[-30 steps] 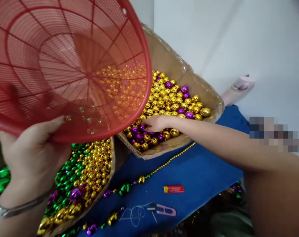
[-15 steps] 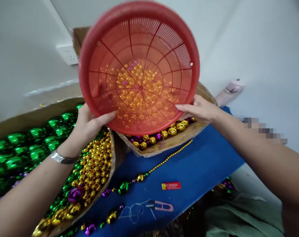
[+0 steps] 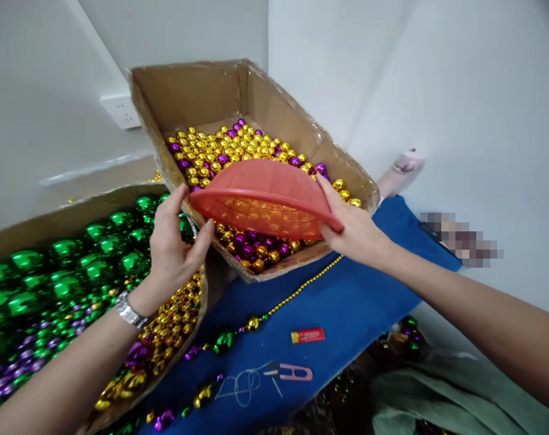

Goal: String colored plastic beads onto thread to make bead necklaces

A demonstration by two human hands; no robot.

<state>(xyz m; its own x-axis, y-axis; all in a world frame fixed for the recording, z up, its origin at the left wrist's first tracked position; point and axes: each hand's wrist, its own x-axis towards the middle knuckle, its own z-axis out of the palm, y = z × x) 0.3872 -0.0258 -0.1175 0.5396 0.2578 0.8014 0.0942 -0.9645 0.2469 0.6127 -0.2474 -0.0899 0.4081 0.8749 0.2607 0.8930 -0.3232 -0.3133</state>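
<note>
Two-handed grip: left hand (image 3: pixel 174 241) and right hand (image 3: pixel 351 226) are clamping opposite rim edges of the red basket (image 3: pixel 260 184), balancing its wide span just above the gold and purple balls (image 3: pixel 229 148) filling the cardboard box (image 3: pixel 202 90) beneath the grip.

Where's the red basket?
Middle of the head view: the red basket is held by the left hand and right hand, over the near end of the box of gold balls.
</note>
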